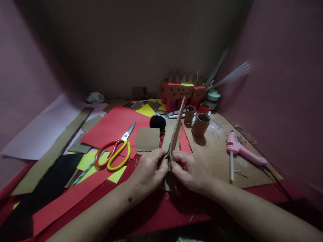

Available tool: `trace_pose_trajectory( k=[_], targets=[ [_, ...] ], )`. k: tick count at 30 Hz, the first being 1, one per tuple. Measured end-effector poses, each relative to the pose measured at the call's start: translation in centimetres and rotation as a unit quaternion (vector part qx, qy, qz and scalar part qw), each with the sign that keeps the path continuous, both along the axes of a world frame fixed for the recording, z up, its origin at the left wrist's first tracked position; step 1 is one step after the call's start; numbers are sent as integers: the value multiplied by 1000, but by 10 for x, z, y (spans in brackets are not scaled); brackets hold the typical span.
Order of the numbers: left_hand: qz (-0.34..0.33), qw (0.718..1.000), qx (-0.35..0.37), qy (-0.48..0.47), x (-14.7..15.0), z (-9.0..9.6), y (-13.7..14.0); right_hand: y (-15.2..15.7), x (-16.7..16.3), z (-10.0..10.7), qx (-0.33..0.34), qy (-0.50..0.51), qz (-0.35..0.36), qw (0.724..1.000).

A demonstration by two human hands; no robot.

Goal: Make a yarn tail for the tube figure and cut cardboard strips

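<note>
A strip of brown cardboard [178, 124] stands on edge between my hands, its far end pointing away and up. My left hand [152, 168] pinches its near end from the left. From the right, my right hand [186, 166] grips the same end, with fingers curled against it. The fingertips of both hands nearly meet, and the folded edge there is partly hidden. Left of the strip lies a square cardboard piece [147, 138], with a black ball of yarn or similar [157, 123] behind it. Scissors [118, 148] with red and yellow handles rest farther left.
At the right, a pink glue gun [243, 149] with its cord lies on a wooden board [217, 158]. Cardboard tubes [201, 125] stand behind my right hand. Decorated figures [186, 90] line the back. Red paper [116, 124] and a long cardboard strip [55, 151] cover the left.
</note>
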State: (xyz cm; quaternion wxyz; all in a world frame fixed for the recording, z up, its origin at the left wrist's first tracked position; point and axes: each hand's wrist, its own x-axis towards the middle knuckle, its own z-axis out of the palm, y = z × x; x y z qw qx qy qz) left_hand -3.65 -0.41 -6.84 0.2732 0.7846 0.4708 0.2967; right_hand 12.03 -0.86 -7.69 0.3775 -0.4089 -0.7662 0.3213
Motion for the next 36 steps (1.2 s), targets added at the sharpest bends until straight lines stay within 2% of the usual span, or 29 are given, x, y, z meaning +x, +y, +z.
trace_pose_trajectory(
  k=[3,8,12,14,22,30,36],
  targets=[
    [22,999,39,1,1,-1,-3,-3,-3,2,-12,-3,-40,999],
    [22,982,183,33,4,-8,-11,-2,-7,8,-44,-21,-112,992],
    [2,952,295,80,3,-14,-13,1,-5,8,-18,-75,-122,990],
    [-11,942,319,100,3,-16,-14,1,-2,8,-1,-105,-118,988],
    [-35,933,334,128,4,-15,-16,-8,1,9,77,-159,-81,981],
    [-50,936,332,103,6,-12,-19,-9,-3,-4,159,-104,-119,975],
    [-6,970,238,43,6,-10,-21,-9,-3,-4,122,-59,-125,983]
  ],
)
